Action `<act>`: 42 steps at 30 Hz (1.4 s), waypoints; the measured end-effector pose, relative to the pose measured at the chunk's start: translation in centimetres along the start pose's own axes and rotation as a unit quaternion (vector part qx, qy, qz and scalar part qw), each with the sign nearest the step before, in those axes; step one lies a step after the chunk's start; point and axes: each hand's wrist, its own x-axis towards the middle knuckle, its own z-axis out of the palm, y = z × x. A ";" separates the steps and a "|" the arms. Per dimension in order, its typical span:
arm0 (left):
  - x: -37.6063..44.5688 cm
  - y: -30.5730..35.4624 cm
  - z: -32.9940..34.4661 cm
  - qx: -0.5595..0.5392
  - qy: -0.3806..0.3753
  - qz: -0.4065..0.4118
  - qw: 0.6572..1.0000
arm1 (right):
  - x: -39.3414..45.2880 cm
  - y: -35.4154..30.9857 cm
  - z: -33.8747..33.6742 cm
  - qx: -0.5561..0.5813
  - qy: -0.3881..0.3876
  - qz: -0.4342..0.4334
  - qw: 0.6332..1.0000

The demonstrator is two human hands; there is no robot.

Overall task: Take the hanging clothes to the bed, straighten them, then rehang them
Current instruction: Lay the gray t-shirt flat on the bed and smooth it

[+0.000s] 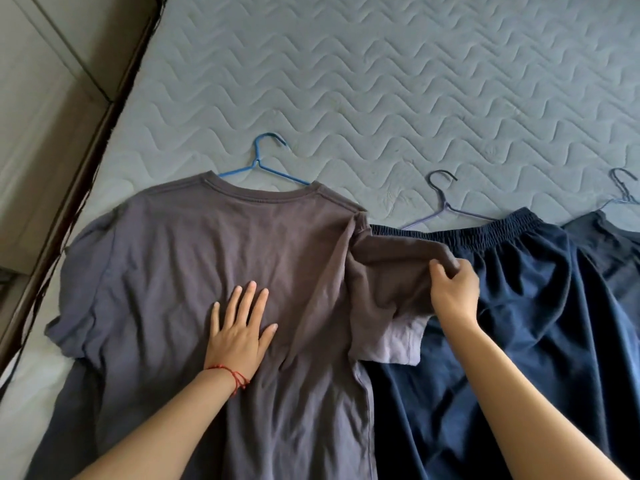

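A grey-brown T-shirt lies flat on the bed, still on a blue hanger whose hook sticks out past the collar. My left hand presses flat on the middle of the shirt, fingers spread. My right hand pinches the hem of the shirt's right sleeve, which is lifted and folded over the neighbouring garment. Navy shorts with an elastic waistband lie to the right on a grey-purple hanger.
A third dark garment on another hanger lies at the far right edge. The quilted mattress stretches beyond the clothes. The bed's dark frame edge runs diagonally at the left, with a wall beside it.
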 end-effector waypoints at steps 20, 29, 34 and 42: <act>0.2 -1.1 -1.1 -0.013 -0.063 0.057 0.996 | -3.8 6.2 -7.1 -0.177 0.007 0.139 0.974; -4.0 -5.4 -2.2 -0.138 0.037 0.078 0.987 | -10.8 2.3 1.6 -0.359 -0.021 -0.267 0.894; -4.5 -11.3 -3.5 -0.133 0.153 0.000 0.979 | -16.3 0.2 12.3 -0.328 -0.143 -0.370 0.857; -1.3 -22.5 -5.6 -0.343 0.247 -0.291 0.858 | -19.6 5.4 17.2 -0.365 -0.177 -0.388 0.828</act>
